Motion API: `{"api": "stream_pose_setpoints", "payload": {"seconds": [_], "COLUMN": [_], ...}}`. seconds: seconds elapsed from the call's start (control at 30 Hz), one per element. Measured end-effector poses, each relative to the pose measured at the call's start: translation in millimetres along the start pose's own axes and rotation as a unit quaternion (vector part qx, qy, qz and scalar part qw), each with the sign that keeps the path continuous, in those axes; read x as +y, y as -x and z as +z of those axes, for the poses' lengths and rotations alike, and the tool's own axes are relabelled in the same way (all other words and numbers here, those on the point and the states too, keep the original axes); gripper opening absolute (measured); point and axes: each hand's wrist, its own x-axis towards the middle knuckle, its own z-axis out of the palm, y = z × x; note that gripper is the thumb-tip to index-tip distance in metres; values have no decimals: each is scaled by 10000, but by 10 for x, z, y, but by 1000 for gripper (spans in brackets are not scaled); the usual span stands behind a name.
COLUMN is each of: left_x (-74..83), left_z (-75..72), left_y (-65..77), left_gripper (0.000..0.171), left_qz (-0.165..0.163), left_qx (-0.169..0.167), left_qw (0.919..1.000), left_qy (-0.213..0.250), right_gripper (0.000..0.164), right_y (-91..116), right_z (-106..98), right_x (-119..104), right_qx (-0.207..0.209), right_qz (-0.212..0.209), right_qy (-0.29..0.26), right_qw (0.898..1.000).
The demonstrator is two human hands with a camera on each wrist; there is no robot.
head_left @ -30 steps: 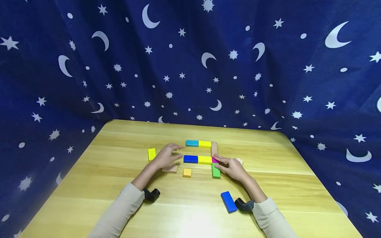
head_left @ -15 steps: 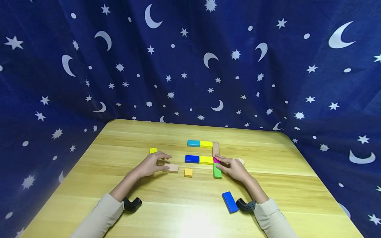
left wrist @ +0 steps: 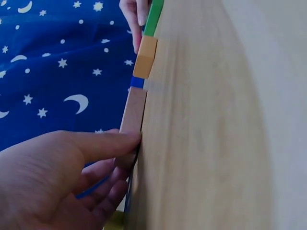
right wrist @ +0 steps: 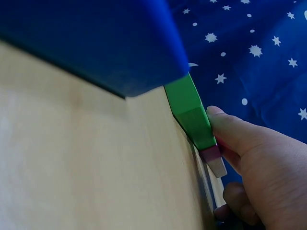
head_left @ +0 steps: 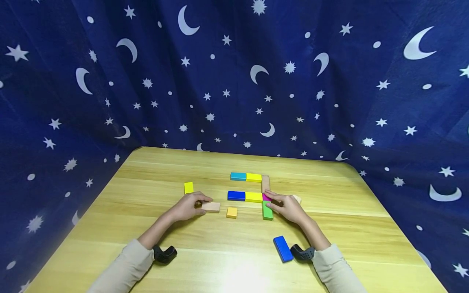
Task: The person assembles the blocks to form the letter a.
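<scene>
In the head view my left hand [head_left: 188,206] pinches the left end of a plain wooden block [head_left: 211,207], which lies flat. The left wrist view shows the thumb along one side of this wooden block [left wrist: 134,108], with fingers on the other side. My right hand [head_left: 287,206] touches the column of blocks at right. Its thumb is at the side of the green block [right wrist: 191,111], and its fingertips reach the magenta block [head_left: 266,197]. A second plain wooden block [head_left: 265,184] continues the column away from me. A small orange block [head_left: 232,212] lies between the hands.
Two rows meet the column: light blue [head_left: 238,176] with yellow [head_left: 254,178], and dark blue [head_left: 236,196] with yellow [head_left: 253,197]. A loose yellow block [head_left: 188,187] lies behind my left hand, a blue block [head_left: 283,248] by my right wrist. A starry curtain [head_left: 234,81] surrounds the table [head_left: 220,252].
My left hand has drawn back left and toward me from beside the dark blue block, and now grips the wooden block's end. My right hand stays at the column.
</scene>
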Motion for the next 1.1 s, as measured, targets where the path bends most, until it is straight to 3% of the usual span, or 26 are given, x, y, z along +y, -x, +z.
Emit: {"api": "stream_pose_setpoints", "payload": {"seconds": [0.23, 0.4, 0.53, 0.73, 0.83, 1.1], "left_x": [-1, 17, 25, 39, 41, 32], "left_z": [91, 135, 120, 42, 22, 18], "left_y": [-25, -22, -18, -36, -43, -69], "left_gripper": [37, 39, 47, 62, 66, 74], "left_qz": [-267, -472, -477, -158, -108, -38], "left_qx": [682, 850, 583, -254, -420, -867], "left_qw": [9973, 9952, 9971, 9995, 9989, 9962], "left_qy": [76, 71, -52, 64, 197, 34], "right_gripper": [43, 43, 43, 45, 45, 44], "right_y": [5, 10, 5, 3, 4, -2], "right_z": [8, 7, 3, -24, -24, 3], "right_x": [2, 1, 0, -24, -23, 4], "right_qx": [37, 13, 5, 0, 12, 0], "right_qz": [-52, -43, -59, 11, 26, -36], "right_qy": [22, 6, -31, 7, 6, -14], "right_qw": [10000, 10000, 10000, 10000, 10000, 10000]}}
